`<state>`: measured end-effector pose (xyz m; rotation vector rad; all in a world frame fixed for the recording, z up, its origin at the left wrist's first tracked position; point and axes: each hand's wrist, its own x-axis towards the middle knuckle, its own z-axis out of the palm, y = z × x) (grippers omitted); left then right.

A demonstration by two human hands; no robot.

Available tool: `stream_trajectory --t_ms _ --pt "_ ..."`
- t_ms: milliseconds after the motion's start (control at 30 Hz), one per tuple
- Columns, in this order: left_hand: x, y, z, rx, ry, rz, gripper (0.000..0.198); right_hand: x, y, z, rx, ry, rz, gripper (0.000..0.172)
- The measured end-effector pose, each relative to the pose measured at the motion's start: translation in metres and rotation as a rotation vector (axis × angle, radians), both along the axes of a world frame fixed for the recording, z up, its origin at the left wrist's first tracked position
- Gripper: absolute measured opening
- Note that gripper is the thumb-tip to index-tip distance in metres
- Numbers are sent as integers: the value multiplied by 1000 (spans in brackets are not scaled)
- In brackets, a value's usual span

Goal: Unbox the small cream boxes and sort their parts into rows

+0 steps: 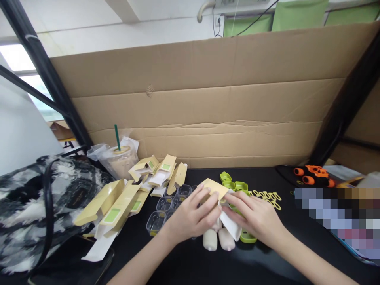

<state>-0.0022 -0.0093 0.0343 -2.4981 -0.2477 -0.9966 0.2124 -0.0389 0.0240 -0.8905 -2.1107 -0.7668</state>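
Between my hands is a small yellow cardboard box (216,187) with a white inner flap (230,224) hanging out toward me. My left hand (194,213) grips its left side, fingers bent over the top. My right hand (253,213) closes on its right side, fingertips at the opening. Just below the box sit pale rounded pieces (210,240), partly covered by it. Green plastic parts (248,236) lie under and beyond my right hand. Clear plastic cups (156,222) stand left of my left hand. What is inside the box is hidden.
Opened yellow boxes (121,206) are heaped at left, beside a patterned bag (68,198) and a drink cup with a straw (120,160). Yellow rings (268,196) lie right of the green parts. Orange binoculars (315,175) rest at far right. A cardboard panel (204,103) walls the back.
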Motion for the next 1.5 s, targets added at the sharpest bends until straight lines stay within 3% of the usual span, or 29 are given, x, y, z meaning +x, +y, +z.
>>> stream_trajectory --t_ms 200,433,600,700,800,900,1033,1133,1233,1367,1500 --pt "2 -3 2 86 38 20 22 7 -2 2 44 5 140 11" --pt "0 -2 11 179 -23 57 14 12 2 3 -87 -5 321 10" --pt "-2 1 7 98 -30 62 21 14 3 -2 -54 -16 309 10" --pt "-5 4 6 75 -61 133 29 13 -4 -6 -149 150 362 11" --pt "-9 9 9 62 -109 206 37 10 -7 -1 -297 551 442 11" --pt "-15 17 9 -1 -212 247 46 10 11 12 -371 818 370 8" --pt "-19 29 2 -304 -473 251 60 12 74 26 -565 659 275 13" --pt "-17 33 -1 -799 -679 191 51 7 123 17 -714 502 226 20" --pt "-11 31 4 -1282 -934 21 54 -2 154 -1 -822 353 191 29" --pt "-5 25 11 -1507 -1034 -79 52 -14 167 -20 -830 207 209 30" --pt "-6 23 8 -1626 -1120 -114 44 -14 151 -11 -663 162 243 29"
